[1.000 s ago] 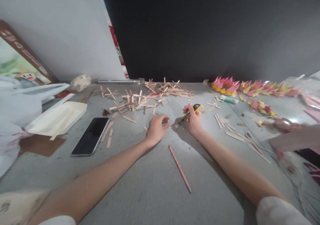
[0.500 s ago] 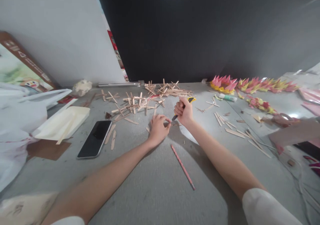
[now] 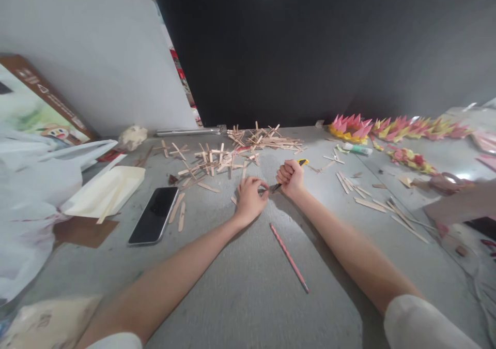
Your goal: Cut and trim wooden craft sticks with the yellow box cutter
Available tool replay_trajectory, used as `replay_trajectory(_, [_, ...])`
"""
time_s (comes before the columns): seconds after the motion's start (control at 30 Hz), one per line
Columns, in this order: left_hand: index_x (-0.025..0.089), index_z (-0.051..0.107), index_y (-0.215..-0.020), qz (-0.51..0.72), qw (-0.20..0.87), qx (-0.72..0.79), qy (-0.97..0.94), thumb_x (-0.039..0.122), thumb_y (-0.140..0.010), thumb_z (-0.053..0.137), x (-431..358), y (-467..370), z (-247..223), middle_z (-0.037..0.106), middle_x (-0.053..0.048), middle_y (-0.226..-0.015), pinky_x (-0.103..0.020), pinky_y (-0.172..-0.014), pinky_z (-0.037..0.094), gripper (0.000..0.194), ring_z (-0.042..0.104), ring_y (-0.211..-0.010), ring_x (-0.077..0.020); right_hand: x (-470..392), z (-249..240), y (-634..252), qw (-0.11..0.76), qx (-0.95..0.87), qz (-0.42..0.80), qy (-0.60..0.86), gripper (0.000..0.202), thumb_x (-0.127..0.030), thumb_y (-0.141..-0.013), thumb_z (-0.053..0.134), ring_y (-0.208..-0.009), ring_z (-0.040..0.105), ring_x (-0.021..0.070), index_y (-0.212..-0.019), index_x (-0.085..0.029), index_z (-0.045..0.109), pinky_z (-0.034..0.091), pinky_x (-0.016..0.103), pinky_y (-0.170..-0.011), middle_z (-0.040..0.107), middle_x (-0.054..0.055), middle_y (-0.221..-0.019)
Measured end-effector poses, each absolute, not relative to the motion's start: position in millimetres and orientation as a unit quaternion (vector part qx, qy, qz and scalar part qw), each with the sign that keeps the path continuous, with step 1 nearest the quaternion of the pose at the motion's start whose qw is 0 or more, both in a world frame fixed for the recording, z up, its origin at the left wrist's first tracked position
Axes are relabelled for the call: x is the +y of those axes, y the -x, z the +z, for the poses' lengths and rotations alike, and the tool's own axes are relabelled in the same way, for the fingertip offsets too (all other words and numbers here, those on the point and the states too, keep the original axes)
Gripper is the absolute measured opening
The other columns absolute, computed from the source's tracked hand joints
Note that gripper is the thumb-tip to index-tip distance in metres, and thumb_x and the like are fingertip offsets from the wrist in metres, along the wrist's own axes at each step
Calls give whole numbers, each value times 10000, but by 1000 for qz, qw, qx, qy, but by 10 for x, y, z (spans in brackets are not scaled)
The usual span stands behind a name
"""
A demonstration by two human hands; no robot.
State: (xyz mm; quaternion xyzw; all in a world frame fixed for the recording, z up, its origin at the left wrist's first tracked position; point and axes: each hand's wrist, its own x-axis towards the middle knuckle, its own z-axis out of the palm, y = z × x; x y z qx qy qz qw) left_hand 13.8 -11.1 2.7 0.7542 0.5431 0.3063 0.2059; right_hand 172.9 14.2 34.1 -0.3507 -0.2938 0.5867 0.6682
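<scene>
My right hand (image 3: pixel 291 178) is wrapped round a yellow and black utility knife (image 3: pixel 303 162). The dark tip of the knife points down and left, close to the fingertips of my left hand (image 3: pixel 251 196). That left hand rests on the grey table with thumb and forefinger pinched together; what lies in the pinch is too small to make out. Just beyond both hands is a spread of wooden craft sticks (image 3: pixel 211 162), several of them joined in crosses. A pink patterned pencil (image 3: pixel 289 257) lies on the table between my forearms.
To the left are a smartphone (image 3: pixel 153 215), a cream tray (image 3: pixel 129 179) holding a stick, and a white plastic bag (image 3: pixel 27 199). Loose sticks (image 3: pixel 370 204), a glue stick (image 3: pixel 357 149), pink and yellow paper crowns (image 3: pixel 351 129) and a tape roll (image 3: pixel 445 182) lie to the right.
The knife has tilted flatter, and my right hand has dropped slightly toward me. My left hand keeps its pinch at nearly the same place. The whole view has shifted a little.
</scene>
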Motion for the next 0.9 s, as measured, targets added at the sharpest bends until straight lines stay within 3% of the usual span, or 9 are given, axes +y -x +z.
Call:
replay_trajectory(0.57, [257,754,-946,305,201,538,-760,81,-819,717,-96,-130,26,700,-71,-1152,-481,-1043,426,220,578,-1192,-318,85,395,-1547,600,-393,612,333,512,-355,-661,707,-381,170,50,-506,-276,224,167,222,-387,228,-96,-407])
replay_trajectory(0.9, [232,701,-964,374,228,549,-712,18,-876,520,-25,-136,45,727,-72,-1105,-449,-1078,441,294,615,-1174,-274,119,359,-1558,624,-376,595,340,492,-341,-653,664,-389,131,50,-539,-278,189,154,215,-378,190,-106,-413])
